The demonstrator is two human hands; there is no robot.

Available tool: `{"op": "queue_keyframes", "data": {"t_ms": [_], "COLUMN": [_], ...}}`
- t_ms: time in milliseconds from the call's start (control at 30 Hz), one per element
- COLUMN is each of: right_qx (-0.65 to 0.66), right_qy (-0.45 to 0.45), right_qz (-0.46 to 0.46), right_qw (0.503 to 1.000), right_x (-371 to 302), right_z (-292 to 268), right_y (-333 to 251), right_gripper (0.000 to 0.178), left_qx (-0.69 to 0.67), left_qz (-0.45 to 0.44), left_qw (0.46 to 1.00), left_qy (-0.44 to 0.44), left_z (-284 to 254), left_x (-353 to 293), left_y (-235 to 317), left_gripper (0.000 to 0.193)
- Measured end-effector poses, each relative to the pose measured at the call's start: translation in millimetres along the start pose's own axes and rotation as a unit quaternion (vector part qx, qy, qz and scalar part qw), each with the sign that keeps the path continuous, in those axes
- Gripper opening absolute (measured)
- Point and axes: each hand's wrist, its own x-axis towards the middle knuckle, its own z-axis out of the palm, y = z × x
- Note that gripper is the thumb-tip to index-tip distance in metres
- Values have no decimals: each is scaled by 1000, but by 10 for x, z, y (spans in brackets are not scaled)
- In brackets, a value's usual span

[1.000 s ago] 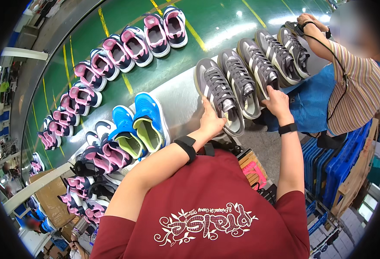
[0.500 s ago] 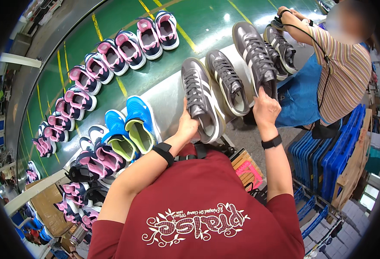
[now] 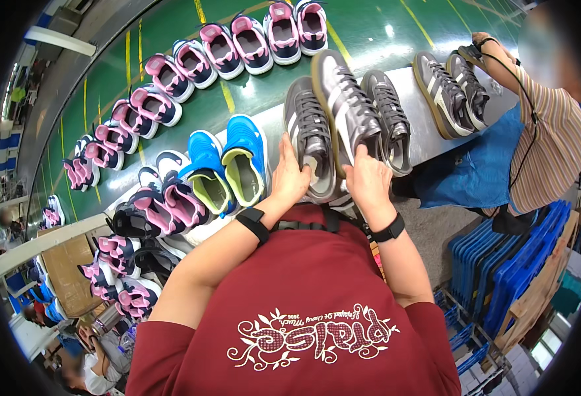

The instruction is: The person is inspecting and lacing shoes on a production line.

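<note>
My left hand [image 3: 289, 177] grips the heel of a grey sneaker with white stripes [image 3: 308, 135] lying on the grey belt edge [image 3: 429, 142]. My right hand [image 3: 368, 185] holds a second grey sneaker [image 3: 346, 105] by its heel, lifted and tilted above the belt. A third grey sneaker [image 3: 388, 119] lies just right of it. Both my wrists carry black bands. Left of my hands sits a blue pair with yellow-green lining [image 3: 228, 165].
A row of pink and navy sneakers [image 3: 191, 63] curves along the green belt [image 3: 251, 92]. A person in a striped shirt [image 3: 548, 138] at the right touches another grey pair [image 3: 450, 92]. Blue crates [image 3: 502, 264] stand lower right; more pink shoes [image 3: 129, 264] pile lower left.
My hands have slid the grey sneakers leftward along the belt. The right hand has raised its shoe off the belt. The person's grey pair at the right now lies apart from mine.
</note>
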Motion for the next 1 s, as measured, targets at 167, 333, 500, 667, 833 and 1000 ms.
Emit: {"op": "queue_keyframes", "data": {"t_ms": [167, 333, 500, 667, 833, 1000], "right_qx": [7, -51, -46, -6, 12, -47], "right_qy": [-11, 35, 29, -28, 14, -1], "right_qz": [-29, -42, -31, 20, 14, -65], "right_qw": [999, 997, 998, 999, 1000, 997], "right_x": [17, -34, -76, -161, -230, -84], "right_z": [189, 399, 357, 357, 350, 527], "right_y": [-18, -78, -193, -110, -226, -153], "right_gripper": [29, 19, 21, 32, 38, 21], "left_qx": [26, -3, 75, 111, 71, 79], "left_qz": [-41, -31, 60, 45, 82, -30], "left_qw": [993, 996, 995, 992, 992, 996], "left_qy": [-108, -88, -11, -31, 57, -7], "left_z": [-166, -153, -156, -199, -188, -160], "left_x": [-40, -15, -95, -195, -273, -229], "left_y": [-25, -87, -75, -60, -197, -42], "left_gripper": [90, 88, 81, 81, 81, 88]}}
